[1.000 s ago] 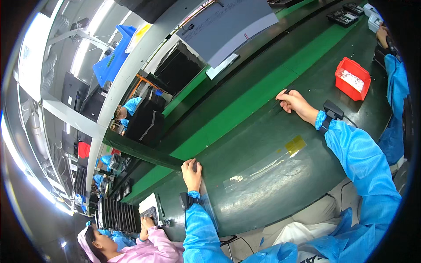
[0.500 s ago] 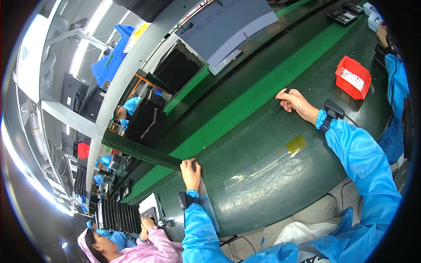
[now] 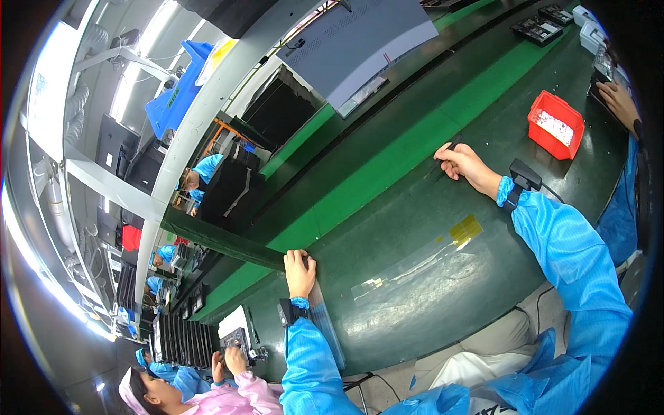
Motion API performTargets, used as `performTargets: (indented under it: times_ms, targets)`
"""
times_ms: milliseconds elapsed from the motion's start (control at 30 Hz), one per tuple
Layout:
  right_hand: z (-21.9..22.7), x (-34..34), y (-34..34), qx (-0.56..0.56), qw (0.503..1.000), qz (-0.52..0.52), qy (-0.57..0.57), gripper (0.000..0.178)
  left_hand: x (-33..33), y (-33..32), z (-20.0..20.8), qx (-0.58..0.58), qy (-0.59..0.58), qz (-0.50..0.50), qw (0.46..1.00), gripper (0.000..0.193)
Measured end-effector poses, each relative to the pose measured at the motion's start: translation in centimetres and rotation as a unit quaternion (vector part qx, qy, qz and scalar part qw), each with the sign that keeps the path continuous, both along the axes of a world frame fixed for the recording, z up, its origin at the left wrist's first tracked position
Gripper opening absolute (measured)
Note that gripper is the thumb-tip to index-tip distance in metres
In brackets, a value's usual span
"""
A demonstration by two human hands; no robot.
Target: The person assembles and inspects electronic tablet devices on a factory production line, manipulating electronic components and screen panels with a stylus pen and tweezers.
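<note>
My left hand (image 3: pixel 299 274) rests on the dark green worktable (image 3: pixel 387 242), fingers curled down beside the end of a dark green bar (image 3: pixel 221 237). Whatever lies under those fingers is hidden. A clear plastic strip (image 3: pixel 326 325) lies along the table beside my left wrist. Farther right, my right hand (image 3: pixel 465 166) is held with thumb and fingers pinched together. A small dark, thin piece (image 3: pixel 452 146) shows at its fingertips; its kind is too small to make out. Both wrists wear black bands with small boxes over blue sleeves.
Right of my right hand stands a red bin (image 3: pixel 556 126) with small white pieces. Yellow tape (image 3: pixel 467 229) sticks to the tabletop. A person in pink (image 3: pixel 238 394) works at left beside a row of black trays (image 3: pixel 183 340). Another person's hand (image 3: pixel 618 102) is at far right.
My hands stay almost where they were. The person at far right has a hand on a dark device that now shows. The pink-clad person's hands have moved apart over a part.
</note>
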State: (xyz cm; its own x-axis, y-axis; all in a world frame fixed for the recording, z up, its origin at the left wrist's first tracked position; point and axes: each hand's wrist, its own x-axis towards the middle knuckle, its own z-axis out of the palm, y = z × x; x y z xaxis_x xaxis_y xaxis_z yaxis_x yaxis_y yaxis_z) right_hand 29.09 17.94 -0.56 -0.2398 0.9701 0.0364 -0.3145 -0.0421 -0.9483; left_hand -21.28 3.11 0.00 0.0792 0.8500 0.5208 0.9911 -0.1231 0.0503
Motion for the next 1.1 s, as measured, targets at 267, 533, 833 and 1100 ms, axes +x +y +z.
performTargets:
  times_ms: [267, 533, 833, 1100]
  targets:
    - [0.2, 0.2, -0.1, -0.001, 1.0, -0.001, 0.0, 0.022, -1.1, 2.0, -0.3, -0.031, 0.043, -0.002, 0.999, 0.015]
    - [0.2, -0.3, -0.4, -0.001, 1.0, 0.005, -0.003, 0.022, -0.8, 0.2, 1.2, -0.019, 0.031, -0.02, 0.999, 0.017]
    - [0.0, -0.2, 0.3, 0.025, 0.999, -0.017, -0.026, 0.024, 11.5, -21.4, 3.3, -0.068, -0.07, 0.309, 0.946, 0.057]
    - [-0.6, -0.2, 0.5, 0.0, 1.0, -0.02, 0.005, 0.021, 14.2, -24.2, 0.6, -0.085, -0.139, 0.353, 0.922, 0.071]
